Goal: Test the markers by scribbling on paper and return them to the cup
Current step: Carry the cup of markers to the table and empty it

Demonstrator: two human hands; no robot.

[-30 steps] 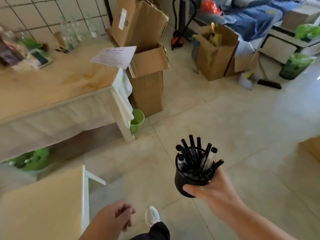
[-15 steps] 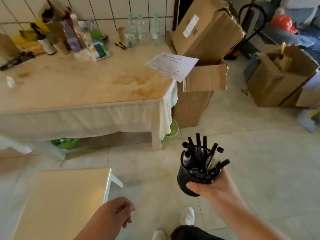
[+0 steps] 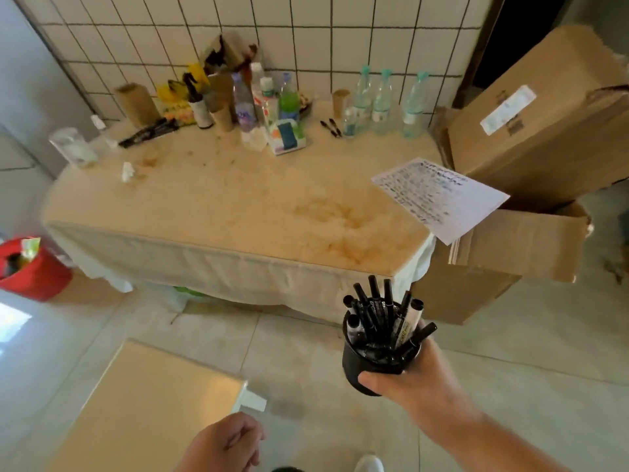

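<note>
My right hand [image 3: 413, 379] grips a black cup [image 3: 357, 373] from below, held up over the floor in front of the table. Several black markers [image 3: 381, 315] stand upright in the cup. A white sheet of paper [image 3: 439, 195] covered in scribbled lines lies on the table's right corner and overhangs the edge. My left hand [image 3: 224, 444] hangs low at the bottom with loosely curled fingers and holds nothing. Two more black markers [image 3: 330, 127] lie at the back of the table, and a bunch of markers [image 3: 149, 131] lies at the back left.
The cloth-covered table [image 3: 221, 206] carries bottles [image 3: 381, 100], cardboard tubes and clutter along the tiled wall. Large cardboard boxes [image 3: 544, 131] stand to its right. A red bucket [image 3: 30, 267] sits on the floor at left. A low light-coloured stool [image 3: 146, 403] stands at my lower left.
The view has swung left and toward the table, so the table and paper now sit closer and more central. The cup stays in my right hand; my left hand stays loose.
</note>
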